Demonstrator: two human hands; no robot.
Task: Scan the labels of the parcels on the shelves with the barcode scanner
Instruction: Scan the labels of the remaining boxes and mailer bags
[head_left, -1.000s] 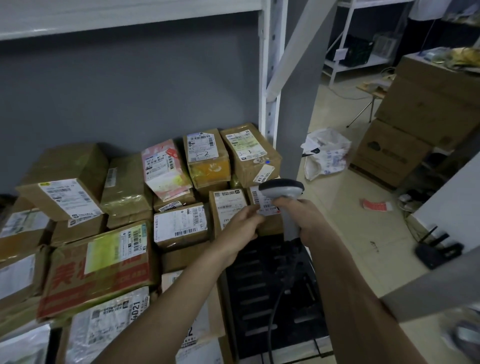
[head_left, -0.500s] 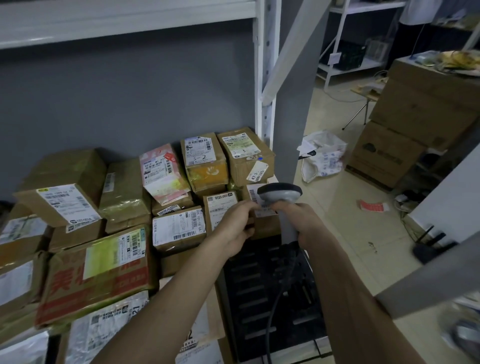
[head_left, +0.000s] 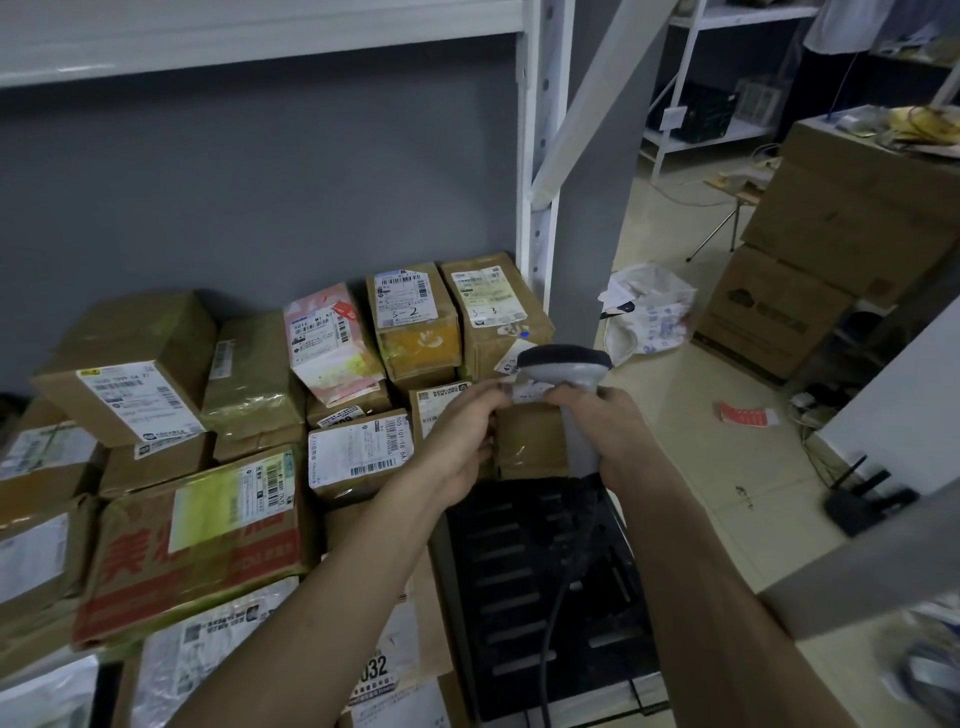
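Note:
My right hand (head_left: 615, 436) grips the handle of a grey barcode scanner (head_left: 566, 366), its head pointing away over a small brown parcel (head_left: 530, 441) at the right end of the shelf. My left hand (head_left: 460, 444) holds that parcel's left edge, fingers curled round it near its white label (head_left: 524, 391). Several more labelled cardboard parcels crowd the shelf: two marked 3-2 (head_left: 413, 322) and 3-3 (head_left: 491, 312), a pink one (head_left: 330, 343), a white-labelled box (head_left: 358, 454).
A black slatted crate (head_left: 540, 587) sits below my hands. The white shelf upright (head_left: 540, 156) rises just behind the parcels. On the floor to the right lie a white bag (head_left: 649, 312), stacked large cartons (head_left: 831, 249) and a black router (head_left: 857, 499).
Both hands and the scanner stay on the same small parcel. The view has tilted up slightly, so the parcels sit lower in the frame.

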